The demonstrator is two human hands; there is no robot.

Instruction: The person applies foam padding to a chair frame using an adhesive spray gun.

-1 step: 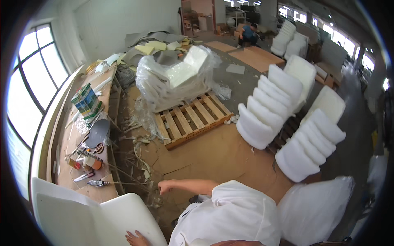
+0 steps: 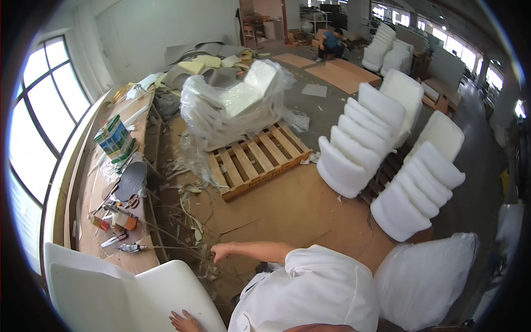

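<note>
In front of my body on the left stands a white moulded chair seat (image 2: 149,290) with a tall back and curved edge. My left hand (image 2: 185,322) rests flat on its surface near the lower edge, fingers spread. My right arm reaches across to the left, past the seat's far corner. At its end my right hand (image 2: 222,252) is closed, fingers curled, above the littered floor. Whether it holds anything is hidden. Nearest to it, on the bench (image 2: 108,257), lies a slim metal power tool (image 2: 131,248) beside scissors (image 2: 132,201) and a glue bottle (image 2: 126,221).
A wooden pallet (image 2: 251,169) bears plastic-wrapped white seats (image 2: 232,105). Stacks of white seats (image 2: 359,141) stand to the right, with a wrapped bundle (image 2: 428,282) closer. A tin (image 2: 114,137) is on the bench. A person (image 2: 331,44) crouches far back. Foam scraps litter the floor.
The view has shifted slightly, so the background sits a little further up and left. My hands keep nearly the same places; the seat under my left hand has not visibly moved.
</note>
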